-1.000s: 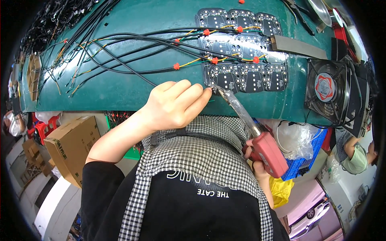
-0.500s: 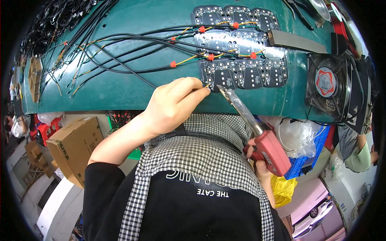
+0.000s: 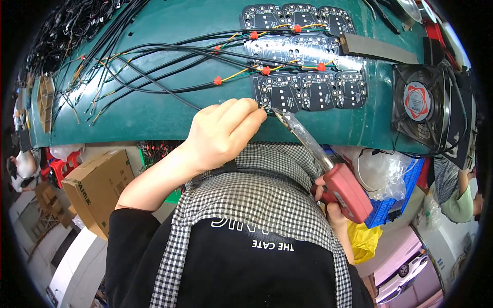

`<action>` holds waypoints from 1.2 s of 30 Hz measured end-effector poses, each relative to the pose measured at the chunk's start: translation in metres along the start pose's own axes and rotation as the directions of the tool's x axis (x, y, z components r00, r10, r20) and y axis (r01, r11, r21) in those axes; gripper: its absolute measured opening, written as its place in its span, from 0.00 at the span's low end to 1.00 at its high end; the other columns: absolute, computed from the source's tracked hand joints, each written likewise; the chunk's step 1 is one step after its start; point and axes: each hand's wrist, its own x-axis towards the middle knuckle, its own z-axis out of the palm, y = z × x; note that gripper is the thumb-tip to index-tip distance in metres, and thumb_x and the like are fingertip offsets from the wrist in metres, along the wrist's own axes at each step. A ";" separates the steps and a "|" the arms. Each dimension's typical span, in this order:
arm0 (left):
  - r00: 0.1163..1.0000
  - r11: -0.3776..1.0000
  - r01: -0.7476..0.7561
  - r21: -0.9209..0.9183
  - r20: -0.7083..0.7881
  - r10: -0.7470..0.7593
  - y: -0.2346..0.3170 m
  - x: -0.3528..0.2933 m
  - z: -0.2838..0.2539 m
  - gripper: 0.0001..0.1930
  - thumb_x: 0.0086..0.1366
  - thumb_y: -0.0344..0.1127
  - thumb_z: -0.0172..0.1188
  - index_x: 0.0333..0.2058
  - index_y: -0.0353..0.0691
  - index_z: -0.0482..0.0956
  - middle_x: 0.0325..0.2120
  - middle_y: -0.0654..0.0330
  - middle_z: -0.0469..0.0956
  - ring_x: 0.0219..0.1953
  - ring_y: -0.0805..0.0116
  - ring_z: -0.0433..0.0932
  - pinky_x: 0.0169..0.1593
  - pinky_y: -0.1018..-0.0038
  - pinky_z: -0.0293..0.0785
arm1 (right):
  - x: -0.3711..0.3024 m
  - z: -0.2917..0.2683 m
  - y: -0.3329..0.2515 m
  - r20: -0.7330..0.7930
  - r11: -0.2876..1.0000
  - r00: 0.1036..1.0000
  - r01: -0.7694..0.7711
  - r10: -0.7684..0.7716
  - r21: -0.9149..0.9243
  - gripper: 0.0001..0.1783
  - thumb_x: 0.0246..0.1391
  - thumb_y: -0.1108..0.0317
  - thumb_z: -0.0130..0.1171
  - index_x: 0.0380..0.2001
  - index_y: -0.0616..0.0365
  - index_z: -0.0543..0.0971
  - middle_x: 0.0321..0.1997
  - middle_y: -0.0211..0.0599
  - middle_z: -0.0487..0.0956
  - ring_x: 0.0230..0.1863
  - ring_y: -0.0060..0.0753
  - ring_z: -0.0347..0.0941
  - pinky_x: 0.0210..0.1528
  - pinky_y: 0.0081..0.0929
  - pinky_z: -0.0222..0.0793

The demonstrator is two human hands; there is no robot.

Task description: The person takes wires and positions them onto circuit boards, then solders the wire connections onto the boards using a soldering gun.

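My left hand [image 3: 223,131] is closed in a pinch on a thin wire [image 3: 264,108], whose orange end shows past the fingertips at a circuit board's lower left edge. A black cable [image 3: 179,97] runs under this hand. My right hand [image 3: 331,200] grips a red soldering gun [image 3: 349,192] by its handle. Clear film wraps the gun's long barrel [image 3: 308,138], and its tip points at the same board corner, close to the left fingertips. Whether the tip touches cannot be told. The black circuit boards [image 3: 285,97] lie joined in three rows, with white square parts on them.
Black cables with red ties [image 3: 266,71] reach across the green table [image 3: 169,120] to the upper boards. A grey metal bar [image 3: 377,49] lies over the boards' right side. A fan [image 3: 418,102] stands at right, pliers [image 3: 382,15] behind. Below are a blue crate [image 3: 405,192] and a cardboard box [image 3: 100,190].
The boards and their red-tied wires have shifted slightly left and away from me. The soldering gun's tip has moved a little left. Both hands keep their hold.
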 end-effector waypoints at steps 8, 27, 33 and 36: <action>0.998 0.996 -0.067 0.062 0.022 0.066 -0.003 -0.002 -0.002 0.15 0.38 0.22 0.62 0.31 0.32 0.78 0.24 0.59 0.72 0.20 0.70 0.72 0.20 0.77 0.68 | 0.001 0.001 0.000 0.014 1.000 1.000 0.005 -0.005 -0.016 0.42 0.44 0.46 0.65 0.50 0.72 0.68 0.28 0.39 0.79 0.22 0.26 0.76 0.30 0.21 0.73; 0.993 0.992 -0.102 0.078 0.059 0.098 -0.001 0.001 -0.007 0.17 0.40 0.25 0.61 0.34 0.31 0.78 0.26 0.58 0.73 0.21 0.69 0.73 0.20 0.76 0.68 | 0.012 0.009 -0.018 -0.032 0.949 0.991 -0.113 0.128 0.293 0.40 0.46 0.44 0.63 0.50 0.71 0.68 0.34 0.42 0.78 0.26 0.25 0.73 0.31 0.23 0.69; 0.999 0.996 -0.024 0.086 -0.036 0.027 -0.002 0.017 -0.016 0.10 0.42 0.27 0.64 0.27 0.40 0.78 0.22 0.63 0.72 0.22 0.71 0.73 0.21 0.77 0.68 | 0.007 0.002 -0.019 -0.078 0.968 0.988 -0.113 0.133 0.225 0.41 0.47 0.41 0.59 0.52 0.66 0.65 0.44 0.45 0.74 0.25 0.26 0.69 0.29 0.25 0.65; 0.976 0.927 0.210 0.310 -0.120 -0.181 -0.055 0.052 -0.044 0.11 0.49 0.27 0.62 0.34 0.40 0.77 0.27 0.57 0.74 0.30 0.58 0.74 0.35 0.67 0.73 | 0.013 0.004 -0.018 -0.101 0.965 0.988 -0.089 0.117 0.248 0.41 0.47 0.42 0.60 0.52 0.66 0.65 0.44 0.46 0.74 0.26 0.27 0.69 0.28 0.25 0.66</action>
